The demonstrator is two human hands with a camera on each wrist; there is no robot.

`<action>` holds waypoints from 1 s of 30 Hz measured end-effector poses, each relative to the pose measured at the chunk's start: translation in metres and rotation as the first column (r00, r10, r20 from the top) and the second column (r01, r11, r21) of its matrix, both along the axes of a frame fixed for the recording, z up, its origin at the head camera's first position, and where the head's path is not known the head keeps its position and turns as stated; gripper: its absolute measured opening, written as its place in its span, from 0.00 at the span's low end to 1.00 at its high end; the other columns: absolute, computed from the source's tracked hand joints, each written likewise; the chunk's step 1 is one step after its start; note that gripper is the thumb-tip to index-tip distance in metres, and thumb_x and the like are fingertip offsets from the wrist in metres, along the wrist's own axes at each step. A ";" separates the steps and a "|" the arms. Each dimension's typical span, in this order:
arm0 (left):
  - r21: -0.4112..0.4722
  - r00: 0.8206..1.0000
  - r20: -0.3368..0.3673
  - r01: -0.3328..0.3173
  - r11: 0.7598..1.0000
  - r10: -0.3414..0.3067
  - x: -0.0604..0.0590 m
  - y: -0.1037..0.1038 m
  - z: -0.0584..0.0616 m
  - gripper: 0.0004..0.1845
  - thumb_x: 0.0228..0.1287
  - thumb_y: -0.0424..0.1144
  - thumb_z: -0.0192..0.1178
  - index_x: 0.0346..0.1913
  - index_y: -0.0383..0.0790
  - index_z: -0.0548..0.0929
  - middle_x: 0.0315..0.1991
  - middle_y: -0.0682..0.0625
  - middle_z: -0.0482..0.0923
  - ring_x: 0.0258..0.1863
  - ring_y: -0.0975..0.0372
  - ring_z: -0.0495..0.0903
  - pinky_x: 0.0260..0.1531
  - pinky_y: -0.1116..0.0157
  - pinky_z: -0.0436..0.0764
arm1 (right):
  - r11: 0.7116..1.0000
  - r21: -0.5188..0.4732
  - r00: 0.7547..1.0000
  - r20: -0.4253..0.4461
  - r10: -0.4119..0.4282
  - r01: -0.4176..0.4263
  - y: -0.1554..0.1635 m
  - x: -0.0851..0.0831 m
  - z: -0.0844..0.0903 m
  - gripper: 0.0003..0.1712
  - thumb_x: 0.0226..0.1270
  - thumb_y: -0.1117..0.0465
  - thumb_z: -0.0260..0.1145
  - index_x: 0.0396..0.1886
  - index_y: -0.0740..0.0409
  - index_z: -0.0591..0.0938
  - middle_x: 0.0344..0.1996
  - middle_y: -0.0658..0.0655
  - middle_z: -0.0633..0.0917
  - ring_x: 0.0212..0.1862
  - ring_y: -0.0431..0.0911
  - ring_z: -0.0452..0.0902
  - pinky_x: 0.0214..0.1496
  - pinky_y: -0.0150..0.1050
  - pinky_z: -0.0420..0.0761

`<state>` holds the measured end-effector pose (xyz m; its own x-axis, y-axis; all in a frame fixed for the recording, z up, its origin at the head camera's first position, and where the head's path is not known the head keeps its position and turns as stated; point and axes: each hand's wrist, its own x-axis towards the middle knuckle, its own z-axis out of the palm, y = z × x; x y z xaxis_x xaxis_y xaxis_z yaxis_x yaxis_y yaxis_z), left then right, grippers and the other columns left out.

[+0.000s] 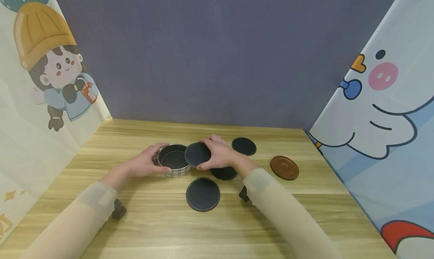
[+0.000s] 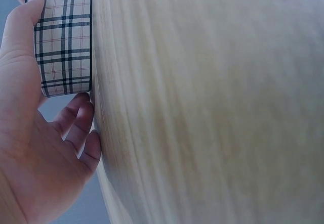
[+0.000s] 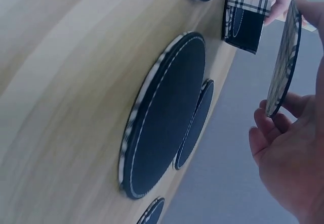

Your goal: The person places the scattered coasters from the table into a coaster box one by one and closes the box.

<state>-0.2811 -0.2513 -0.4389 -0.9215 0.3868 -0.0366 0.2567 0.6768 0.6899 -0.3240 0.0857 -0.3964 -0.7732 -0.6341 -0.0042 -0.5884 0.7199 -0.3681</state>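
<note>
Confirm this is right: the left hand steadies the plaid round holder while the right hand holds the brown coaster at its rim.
Not quite. The right hand holds a dark coaster, not the brown one; the brown coaster lies untouched on the table, as the head view shows. The left hand does steady the plaid round holder.

Head cam is looking down at the whole table [image 1: 142, 229]; both wrist cams are sitting super close, sharing the plaid tin [image 2: 63, 37].
</note>
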 end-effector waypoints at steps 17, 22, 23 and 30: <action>-0.015 1.000 0.002 -0.008 1.000 0.008 0.004 0.000 0.003 0.58 0.64 0.58 0.80 0.88 0.46 0.56 0.70 0.29 0.69 0.66 0.38 0.77 0.69 0.33 0.77 | 1.000 -0.021 1.000 0.028 0.012 -0.011 -0.039 -0.011 -0.005 0.64 0.55 0.33 0.79 0.87 0.54 0.66 0.71 0.61 0.71 0.70 0.55 0.67 0.75 0.55 0.72; -0.007 1.000 0.002 -0.002 1.000 0.002 0.003 0.000 0.002 0.58 0.64 0.57 0.80 0.88 0.45 0.56 0.70 0.29 0.69 0.66 0.39 0.77 0.69 0.35 0.77 | 1.000 -0.020 1.000 0.012 0.020 -0.020 -0.051 -0.011 -0.007 0.63 0.56 0.33 0.80 0.86 0.54 0.67 0.71 0.59 0.72 0.71 0.53 0.67 0.77 0.54 0.70; -0.008 1.000 0.002 -0.001 1.000 0.001 0.003 0.000 0.002 0.58 0.64 0.57 0.79 0.88 0.45 0.56 0.70 0.29 0.69 0.66 0.40 0.77 0.69 0.36 0.78 | 1.000 -0.020 1.000 0.008 0.023 -0.023 -0.054 -0.011 -0.007 0.63 0.55 0.33 0.80 0.86 0.54 0.68 0.70 0.58 0.72 0.71 0.52 0.66 0.78 0.54 0.69; -0.018 1.000 -0.003 0.005 1.000 -0.005 0.001 -0.001 0.000 0.57 0.66 0.58 0.78 0.88 0.46 0.57 0.71 0.30 0.68 0.67 0.40 0.76 0.68 0.38 0.78 | 0.999 -0.002 0.999 -0.008 0.037 -0.037 -0.068 -0.008 -0.008 0.62 0.56 0.33 0.80 0.85 0.53 0.69 0.71 0.55 0.72 0.72 0.50 0.65 0.78 0.52 0.67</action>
